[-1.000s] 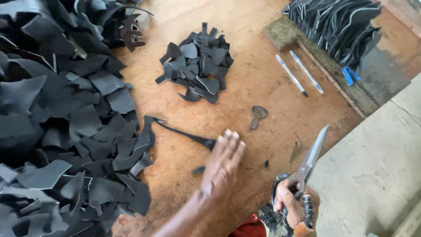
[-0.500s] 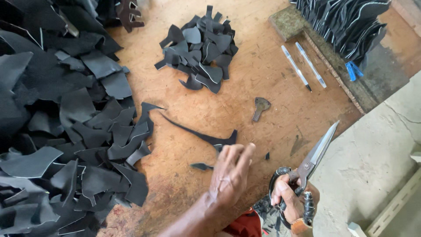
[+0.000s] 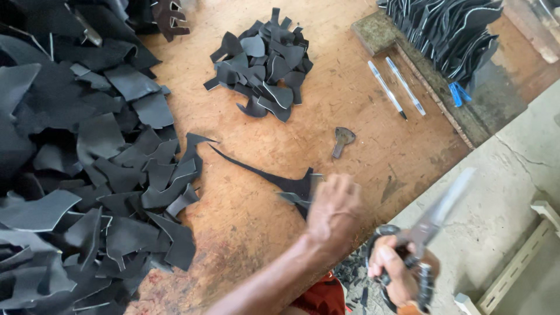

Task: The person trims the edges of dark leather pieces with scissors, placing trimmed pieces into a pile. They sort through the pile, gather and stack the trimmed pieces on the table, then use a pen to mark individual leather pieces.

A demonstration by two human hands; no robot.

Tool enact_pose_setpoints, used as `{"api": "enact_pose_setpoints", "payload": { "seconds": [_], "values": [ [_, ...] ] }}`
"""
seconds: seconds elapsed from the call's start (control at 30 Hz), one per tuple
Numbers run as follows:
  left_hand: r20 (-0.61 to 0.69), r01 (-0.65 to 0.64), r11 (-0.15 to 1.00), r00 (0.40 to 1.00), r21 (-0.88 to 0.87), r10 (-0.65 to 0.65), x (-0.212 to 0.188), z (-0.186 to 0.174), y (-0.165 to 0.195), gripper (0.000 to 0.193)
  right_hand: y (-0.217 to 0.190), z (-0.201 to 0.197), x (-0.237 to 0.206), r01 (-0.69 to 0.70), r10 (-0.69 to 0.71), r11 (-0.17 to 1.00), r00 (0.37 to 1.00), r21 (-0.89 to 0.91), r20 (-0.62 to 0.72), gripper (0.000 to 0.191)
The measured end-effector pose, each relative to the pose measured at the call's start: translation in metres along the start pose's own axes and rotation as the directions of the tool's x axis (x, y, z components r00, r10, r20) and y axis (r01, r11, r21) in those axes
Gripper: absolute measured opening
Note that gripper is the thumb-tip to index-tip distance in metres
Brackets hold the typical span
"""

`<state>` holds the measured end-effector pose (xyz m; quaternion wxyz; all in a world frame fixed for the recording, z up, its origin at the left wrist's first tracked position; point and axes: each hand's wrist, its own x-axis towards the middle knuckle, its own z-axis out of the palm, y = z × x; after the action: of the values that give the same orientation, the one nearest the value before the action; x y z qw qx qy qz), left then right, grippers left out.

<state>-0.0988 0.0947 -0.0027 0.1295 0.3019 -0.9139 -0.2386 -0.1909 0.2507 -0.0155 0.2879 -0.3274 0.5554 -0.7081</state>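
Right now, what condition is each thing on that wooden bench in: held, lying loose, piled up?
Scissors: gripped in right hand, blades shut, pointing up.
Long black strip: flat on the table, left hand on its wide end.
Small pile of cut pieces: heaped.
Large black pile: spread loosely.
Two pens: lying side by side.

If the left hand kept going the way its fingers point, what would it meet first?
The left hand points up-left across the table. It is already at the long thin black leather strip; further on lies the small pile of cut black pieces. The hand is blurred, so this is approximate.
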Motion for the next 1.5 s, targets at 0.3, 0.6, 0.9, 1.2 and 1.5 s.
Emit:
{"api": "enact_pose_setpoints", "payload": {
  "seconds": [0.3, 0.6, 0.9, 1.2, 1.5],
  "values": [
    [-0.297, -0.468, 0.629, 0.883, -0.62, 0.364, -0.034, 0.011, 0.024, 0.048, -0.028, -0.015, 0.0, -0.064, 0.036, 0.989, 0.979, 0.135, 0.202, 0.008],
    [-0.205, -0.266, 0.942, 0.953, -0.204, 0.224, -0.059, -0.031, -0.045, 0.102, -0.03, 0.018, 0.02, -0.099, 0.077, 0.962, 0.992, -0.253, -0.095, 0.008],
    [0.116, -0.127, 0.974, 0.982, -0.189, 0.15, -0.066, 0.001, -0.001, 0.107, -0.024, 0.032, 0.02, -0.085, 0.088, 0.942, 0.996, -0.323, -0.005, 0.01],
    [0.105, -0.333, 0.926, 0.929, -0.175, 0.354, -0.049, 0.032, 0.002, 0.061, -0.006, 0.032, 0.011, -0.188, 0.192, 0.932, 0.981, -0.311, -0.019, 0.006],
    [0.016, -0.019, 0.366, 0.996, -0.93, 0.09, -0.089, -0.01, -0.018, 0.017, -0.026, 0.019, 0.002, 0.034, -0.042, 0.998, 0.991, 0.062, 0.125, 0.008]
  ]
}}
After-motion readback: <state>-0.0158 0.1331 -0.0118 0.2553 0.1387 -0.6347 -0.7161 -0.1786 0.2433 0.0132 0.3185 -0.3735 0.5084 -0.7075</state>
